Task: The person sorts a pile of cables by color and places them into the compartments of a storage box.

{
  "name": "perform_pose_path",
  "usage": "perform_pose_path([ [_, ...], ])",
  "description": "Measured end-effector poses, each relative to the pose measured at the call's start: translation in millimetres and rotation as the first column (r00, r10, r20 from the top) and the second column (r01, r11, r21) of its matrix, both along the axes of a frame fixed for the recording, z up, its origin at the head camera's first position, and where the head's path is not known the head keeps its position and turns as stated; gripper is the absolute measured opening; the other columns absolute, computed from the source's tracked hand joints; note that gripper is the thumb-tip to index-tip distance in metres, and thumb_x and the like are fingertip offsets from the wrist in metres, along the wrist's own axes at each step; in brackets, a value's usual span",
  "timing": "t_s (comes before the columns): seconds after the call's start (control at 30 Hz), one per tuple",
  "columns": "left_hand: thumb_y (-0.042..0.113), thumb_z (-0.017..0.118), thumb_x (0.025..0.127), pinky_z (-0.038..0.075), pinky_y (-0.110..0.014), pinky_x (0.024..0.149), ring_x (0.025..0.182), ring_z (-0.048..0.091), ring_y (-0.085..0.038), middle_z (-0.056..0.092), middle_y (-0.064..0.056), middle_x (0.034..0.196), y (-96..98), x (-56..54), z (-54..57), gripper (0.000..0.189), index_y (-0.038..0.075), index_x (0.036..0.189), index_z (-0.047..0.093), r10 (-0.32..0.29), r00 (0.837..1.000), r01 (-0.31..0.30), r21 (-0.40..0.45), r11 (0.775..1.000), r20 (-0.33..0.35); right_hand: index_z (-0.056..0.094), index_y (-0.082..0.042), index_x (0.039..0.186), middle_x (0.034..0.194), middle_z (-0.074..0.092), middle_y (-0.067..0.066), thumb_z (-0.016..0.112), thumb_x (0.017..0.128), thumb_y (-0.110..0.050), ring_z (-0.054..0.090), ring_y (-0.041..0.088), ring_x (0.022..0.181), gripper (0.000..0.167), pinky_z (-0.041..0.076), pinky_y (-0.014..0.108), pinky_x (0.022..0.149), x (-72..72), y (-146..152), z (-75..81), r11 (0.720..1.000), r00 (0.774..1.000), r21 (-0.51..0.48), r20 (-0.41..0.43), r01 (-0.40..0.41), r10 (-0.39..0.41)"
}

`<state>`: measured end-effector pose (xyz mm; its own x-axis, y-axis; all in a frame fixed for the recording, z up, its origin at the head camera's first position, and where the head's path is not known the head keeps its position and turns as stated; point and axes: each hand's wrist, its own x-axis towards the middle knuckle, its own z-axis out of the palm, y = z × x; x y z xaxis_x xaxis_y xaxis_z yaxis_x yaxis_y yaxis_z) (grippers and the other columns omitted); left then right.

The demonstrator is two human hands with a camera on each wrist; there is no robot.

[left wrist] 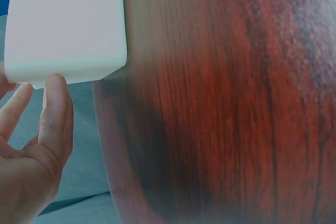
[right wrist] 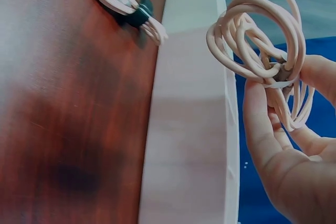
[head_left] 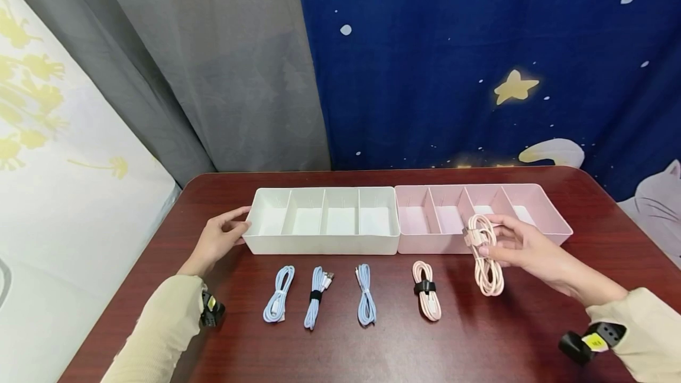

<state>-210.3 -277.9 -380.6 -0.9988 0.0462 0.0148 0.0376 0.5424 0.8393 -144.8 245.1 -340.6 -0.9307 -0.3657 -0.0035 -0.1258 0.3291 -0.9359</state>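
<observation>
My right hand [head_left: 518,247] pinches a coiled peach-pink cable [head_left: 487,273] between thumb and fingers, lifted in front of the pink divided box [head_left: 537,214]. The right wrist view shows its loops [right wrist: 257,22] bound in the middle. My left hand [head_left: 218,238] touches the left end of the white divided box [head_left: 324,245], its fingers [left wrist: 52,119] extended against the end wall. Both boxes stand end to end. In front of them lie three coiled light-blue cables [head_left: 285,282] [head_left: 314,306] [head_left: 366,300] and another peach-pink cable [head_left: 430,306] with a black strap.
The boxes stand toward the back of a dark red-brown wooden table [head_left: 298,353]. Behind it hang a grey curtain [head_left: 239,75] and a blue curtain [head_left: 425,75] with stars. A white sheet with yellow prints [head_left: 64,223] lies along the left.
</observation>
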Motion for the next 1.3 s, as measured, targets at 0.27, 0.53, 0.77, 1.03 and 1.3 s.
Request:
perform_pose_path([
  [0.27, 0.021, 0.054, 0.089, 0.051, -0.03, 0.07, 0.091, 0.057, -0.026, 0.057, -0.023, 0.106, 0.3, -0.3, -0.6, 0.044, 0.008, 0.13, 0.045, 0.002, 1.0, -0.002, -0.005, 1.0, -0.002, 0.027, 0.013, 0.127, 0.099, 0.053, 0.012, 0.058, 0.084, -0.001, 0.057, 0.008, 0.085, 0.055, 0.052, 0.03, 0.067, -10.1, -3, 9.9, 1.0, 1.0, 0.001, -0.022, -0.016, 0.016],
  [0.53, 0.02, 0.054, 0.089, 0.051, -0.03, 0.07, 0.091, 0.057, -0.026, 0.057, -0.023, 0.106, -0.3, 0.4, -1.1, 0.044, 0.008, 0.13, 0.045, 0.002, 1.0, -0.002, 0.004, 1.0, 0.001, 0.029, 0.011, 0.127, 0.099, 0.051, 0.014, 0.06, 0.083, -0.004, 0.058, 0.011, 0.083, 0.056, 0.051, 0.031, 0.069, -19.4, -10, 13.3, 1.0, 0.999, -0.008, 0.035, -0.025, 0.025],
  [0.77, 0.019, 0.054, 0.089, 0.052, -0.028, 0.069, 0.091, 0.057, -0.026, 0.056, -0.024, 0.106, -0.8, -0.8, -1.5, 0.044, 0.007, 0.13, 0.046, -0.004, 1.0, 0.004, 0.017, 1.0, -0.006, 0.029, 0.01, 0.127, 0.1, 0.051, 0.016, 0.059, 0.083, -0.004, 0.058, 0.012, 0.082, 0.056, 0.052, 0.033, 0.068, -24.4, -12, 16.6, 1.0, 0.999, -0.002, 0.028, -0.021, 0.021],
  [1.03, 0.021, 0.054, 0.089, 0.051, -0.028, 0.069, 0.092, 0.056, -0.028, 0.056, -0.023, 0.108, -0.9, -0.5, -1.0, 0.044, 0.008, 0.13, 0.045, -0.001, 1.0, 0.001, 0.005, 1.0, -0.004, 0.03, 0.011, 0.126, 0.099, 0.052, 0.016, 0.061, 0.082, -0.004, 0.057, 0.009, 0.082, 0.056, 0.051, 0.031, 0.067, -33.7, -16, 16.9, 1.0, 1.0, 0.024, 0.01, -0.011, 0.011],
  [1.3, 0.021, 0.054, 0.089, 0.051, -0.032, 0.072, 0.093, 0.056, -0.028, 0.056, -0.023, 0.108, -1.1, 0.0, -1.7, 0.044, 0.009, 0.131, 0.045, 0.001, 1.0, -0.001, 0.006, 1.0, 0.003, 0.03, 0.011, 0.126, 0.099, 0.052, 0.014, 0.06, 0.082, -0.004, 0.058, 0.01, 0.081, 0.056, 0.052, 0.033, 0.067, -45.7, -19, 20.2, 1.0, 0.999, 0.004, 0.041, -0.007, 0.007],
])
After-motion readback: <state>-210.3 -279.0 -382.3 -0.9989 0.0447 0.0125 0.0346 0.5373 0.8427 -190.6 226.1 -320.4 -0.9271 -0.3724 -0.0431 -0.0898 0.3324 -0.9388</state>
